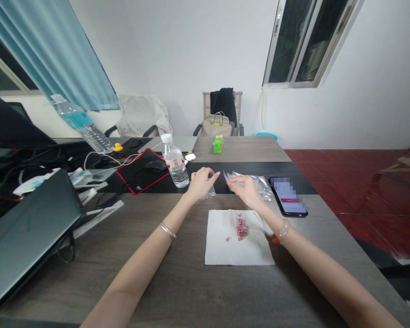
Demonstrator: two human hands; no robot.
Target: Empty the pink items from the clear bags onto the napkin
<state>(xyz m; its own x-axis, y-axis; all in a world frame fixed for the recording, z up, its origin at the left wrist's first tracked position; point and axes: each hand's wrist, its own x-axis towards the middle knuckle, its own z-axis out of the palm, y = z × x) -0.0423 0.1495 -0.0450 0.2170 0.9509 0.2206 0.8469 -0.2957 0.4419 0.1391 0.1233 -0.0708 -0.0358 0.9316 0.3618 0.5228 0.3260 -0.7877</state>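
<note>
My left hand (202,183) is held above the dark strip of the table, its thumb and forefinger slightly apart and nothing visible between them. Beneath it lies a small clear plastic bag (210,192). My right hand (246,190) pinches the edge of a thin clear plastic bag (226,176). More clear plastic bags (262,186) lie behind and beside that hand. Closer to me, a white paper napkin (222,253) is spread flat, bearing a small heap of pink beads (241,228) and one pink bead (228,239) off to the left.
Right of the bags lies a phone (289,196). A water bottle (176,165) stands left of my left hand, by a black mouse pad (141,175). A laptop (34,228), cables and another bottle (84,123) occupy the left side. Farther back is a green box (218,145).
</note>
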